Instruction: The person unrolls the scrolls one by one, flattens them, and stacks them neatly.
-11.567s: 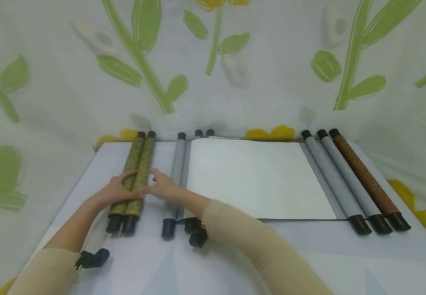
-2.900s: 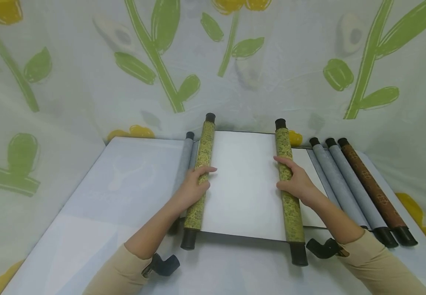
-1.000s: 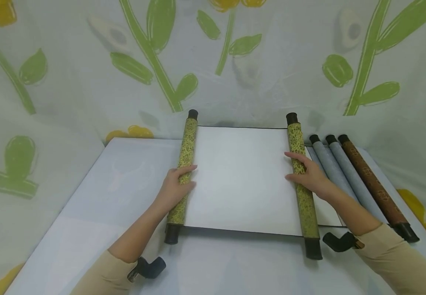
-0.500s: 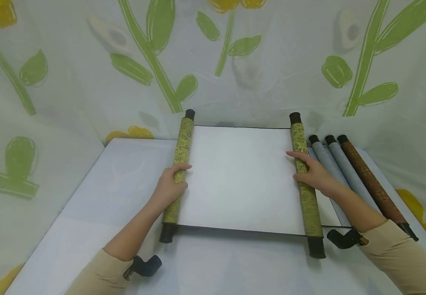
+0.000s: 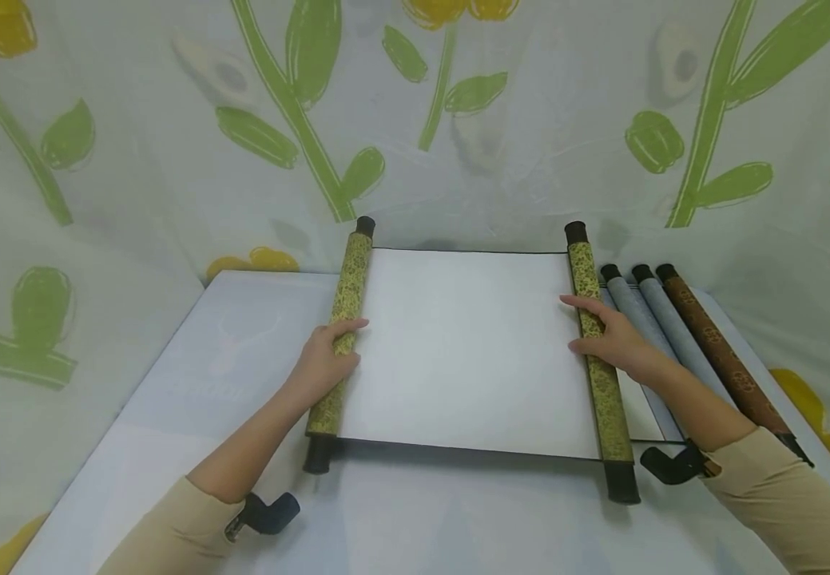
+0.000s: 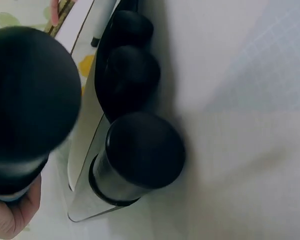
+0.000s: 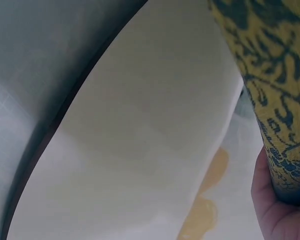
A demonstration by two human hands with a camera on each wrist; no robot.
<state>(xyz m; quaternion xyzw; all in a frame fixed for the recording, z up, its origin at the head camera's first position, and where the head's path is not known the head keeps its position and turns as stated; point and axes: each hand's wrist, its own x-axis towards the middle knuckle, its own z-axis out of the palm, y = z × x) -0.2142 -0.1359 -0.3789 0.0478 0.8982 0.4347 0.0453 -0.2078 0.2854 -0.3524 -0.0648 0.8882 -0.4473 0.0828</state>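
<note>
The table (image 5: 170, 447), draped in pale cloth, carries everything under both hands, with a flower-printed backdrop (image 5: 458, 120) rising beyond the fingertips. Between the two hands lies the open scroll (image 5: 468, 351), its blank white sheet spread flat and lying over another unrolled white sheet (image 5: 637, 411), whose edge peeks out just below the right wrist. The left hand (image 5: 324, 359) curls its fingers over the top of the left green roller (image 5: 339, 339), gripping it about midway along its length; the roller's black end cap shows close below the wrist. The right hand (image 5: 612, 339) likewise wraps its fingers and thumb around the right green roller (image 5: 597, 359), holding it near the middle, and the right wrist view shows the patterned roller (image 7: 270, 85) resting against the palm. Just outside the right hand, touching one another, lie two grey rolled scrolls (image 5: 645, 319) and a brown rolled scroll (image 5: 720, 351), side by side. In the left wrist view, black end caps (image 6: 140, 145) of rollers sit stacked close together just beside that hand.
</note>
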